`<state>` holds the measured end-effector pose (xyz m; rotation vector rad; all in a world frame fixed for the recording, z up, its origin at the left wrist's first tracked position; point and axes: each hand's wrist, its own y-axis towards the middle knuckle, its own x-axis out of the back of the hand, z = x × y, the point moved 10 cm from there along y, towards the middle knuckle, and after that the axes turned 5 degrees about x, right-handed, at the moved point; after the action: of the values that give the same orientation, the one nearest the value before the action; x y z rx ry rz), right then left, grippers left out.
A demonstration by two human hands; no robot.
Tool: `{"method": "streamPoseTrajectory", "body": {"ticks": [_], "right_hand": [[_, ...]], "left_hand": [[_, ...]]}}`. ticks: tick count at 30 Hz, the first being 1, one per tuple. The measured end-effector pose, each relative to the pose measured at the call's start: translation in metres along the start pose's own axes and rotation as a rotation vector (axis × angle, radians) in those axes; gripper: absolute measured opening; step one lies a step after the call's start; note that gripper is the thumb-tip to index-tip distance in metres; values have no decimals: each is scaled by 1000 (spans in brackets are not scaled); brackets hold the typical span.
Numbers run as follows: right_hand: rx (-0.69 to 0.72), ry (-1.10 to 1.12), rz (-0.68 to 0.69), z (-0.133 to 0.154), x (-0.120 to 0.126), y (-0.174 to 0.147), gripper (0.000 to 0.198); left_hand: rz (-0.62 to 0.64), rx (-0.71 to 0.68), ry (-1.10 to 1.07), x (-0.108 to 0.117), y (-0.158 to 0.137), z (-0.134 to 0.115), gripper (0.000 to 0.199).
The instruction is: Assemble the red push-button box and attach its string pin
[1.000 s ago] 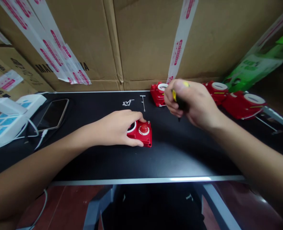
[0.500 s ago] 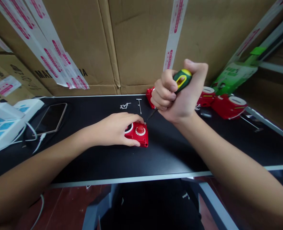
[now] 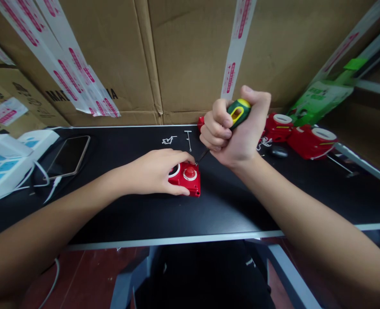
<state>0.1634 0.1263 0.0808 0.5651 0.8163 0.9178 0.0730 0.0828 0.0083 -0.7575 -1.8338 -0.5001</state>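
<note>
L hand (image 3: 154, 171) is clamped over the red plastic housing (image 3: 193, 186), which sits flat mid-desk (image 3: 138, 221), thumb on near side & fingers on far side, prob. so it can't twist under the tool. R hand (image 3: 232, 136) is fisted round a screwdriver (image 3: 237, 113), shaft slanting down-left to the housing's far R corner; likely angled to aim force there. Tip contact too small to tell. Grip covers housing's L half, leaving the red knob (image 3: 190, 172) exposed. Materials: housing = glossy hard plastic, boxy; knob = domed, w/ white ring round base; handle = fat, rounded, green/yellow; shaft = thin, dark, prob. steel. Behind, T-shaped rod (image 3: 189, 141), slim & metallic, lies beside crumpled white cord (image 3: 168, 140), prob. set back for elbow room. Desk = smooth black top, pale edge strip.
</note>
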Motion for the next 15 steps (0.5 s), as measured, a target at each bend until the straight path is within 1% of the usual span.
{"method": "streamPoseTrajectory", "body": {"ticks": [1,3,8,10,12,15], "right_hand": [[7,-8,4,0,0,0,71],[6,-45,-46,0,1,0,74],[-56,-228,-298,3,5,-6,82],[-84,-266,-353,3,7,-7,84],[-105,-268,-346,1,7,-7,83],[-83,-206,-254,0,3,-4,79]], "left_hand": [[-1,5,-1,0,0,1,63],[-6,12,-3,0,0,1,66],[-1,-35,22,-2,0,-2,69],[-2,-36,25,-1,1,-3,68],[-7,-35,24,0,1,-3,67],[-7,-29,24,0,1,-3,67]]}}
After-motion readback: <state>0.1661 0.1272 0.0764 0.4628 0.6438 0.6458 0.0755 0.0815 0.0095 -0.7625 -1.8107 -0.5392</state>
